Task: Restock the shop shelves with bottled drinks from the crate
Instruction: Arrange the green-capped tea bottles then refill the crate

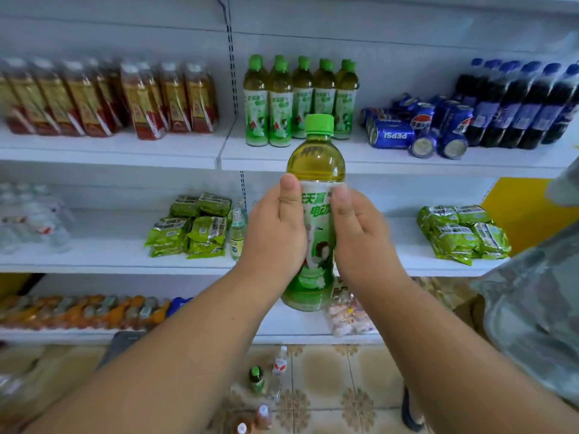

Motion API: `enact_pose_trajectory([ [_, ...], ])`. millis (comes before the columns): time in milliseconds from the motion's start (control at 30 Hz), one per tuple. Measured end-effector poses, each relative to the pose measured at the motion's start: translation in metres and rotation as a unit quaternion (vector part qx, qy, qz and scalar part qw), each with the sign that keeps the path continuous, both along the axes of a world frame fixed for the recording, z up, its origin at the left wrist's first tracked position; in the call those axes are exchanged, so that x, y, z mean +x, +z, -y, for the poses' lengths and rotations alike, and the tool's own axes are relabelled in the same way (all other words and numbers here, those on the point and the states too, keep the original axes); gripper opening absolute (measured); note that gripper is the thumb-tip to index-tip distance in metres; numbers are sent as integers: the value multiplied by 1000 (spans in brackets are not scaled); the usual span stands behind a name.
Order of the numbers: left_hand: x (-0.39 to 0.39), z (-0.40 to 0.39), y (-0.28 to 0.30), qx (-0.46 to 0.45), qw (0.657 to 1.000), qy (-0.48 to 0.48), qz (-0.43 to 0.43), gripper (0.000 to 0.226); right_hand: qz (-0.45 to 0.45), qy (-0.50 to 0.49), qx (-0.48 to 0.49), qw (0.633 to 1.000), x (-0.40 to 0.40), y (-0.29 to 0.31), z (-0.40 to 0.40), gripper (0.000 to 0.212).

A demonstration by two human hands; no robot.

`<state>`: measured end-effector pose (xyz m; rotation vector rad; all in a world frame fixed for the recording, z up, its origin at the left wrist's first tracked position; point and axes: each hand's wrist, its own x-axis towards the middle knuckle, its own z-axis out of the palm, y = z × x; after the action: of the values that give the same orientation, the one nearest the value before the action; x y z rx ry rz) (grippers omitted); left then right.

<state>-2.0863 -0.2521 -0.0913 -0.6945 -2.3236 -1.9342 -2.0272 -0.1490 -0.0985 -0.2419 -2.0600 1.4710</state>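
A green tea bottle (316,170) with a green cap and a white-green label is held upright in front of the shelves. My left hand (275,236) grips its left side and my right hand (360,239) its right side, thumbs on the label. Behind it, on the top shelf (376,158), stands a group of several matching green tea bottles (297,98). On the tiled floor below stand loose bottles: a green one (257,379), a clear one (279,368) and two brown-filled ones (253,421). No crate shows.
Red-labelled tea bottles (109,98) fill the top shelf's left; Pepsi cans (416,130) and dark cola bottles (517,104) its right. Green snack packs (194,233) and water bottles (31,217) lie on the middle shelf, orange bottles (81,311) on the lowest. A patterned sleeve (539,302) is at right.
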Motion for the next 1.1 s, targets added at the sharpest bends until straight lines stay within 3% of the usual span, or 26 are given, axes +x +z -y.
enact_pose_trajectory([
  [167, -24, 1, 6, 6, 1000, -3, 15, 73, 45, 59, 2, 997, -21, 2, -15, 27],
  [367, -59, -6, 12, -7, 999, -38, 29, 72, 22, 68, -64, 995, -52, 12, -25, 32],
  [600, -108, -13, 16, -35, 996, -77, 19, 18, 6, 38, -77, 996, -90, 16, -55, 23],
  [833, -159, -50, 29, -89, 993, -68, -35, 25, 1, 65, -29, 997, -145, 23, -105, 20],
  [1100, -236, -126, 22, -84, 993, 37, -76, 30, -2, 98, 7, 995, -238, 31, -179, 19],
])
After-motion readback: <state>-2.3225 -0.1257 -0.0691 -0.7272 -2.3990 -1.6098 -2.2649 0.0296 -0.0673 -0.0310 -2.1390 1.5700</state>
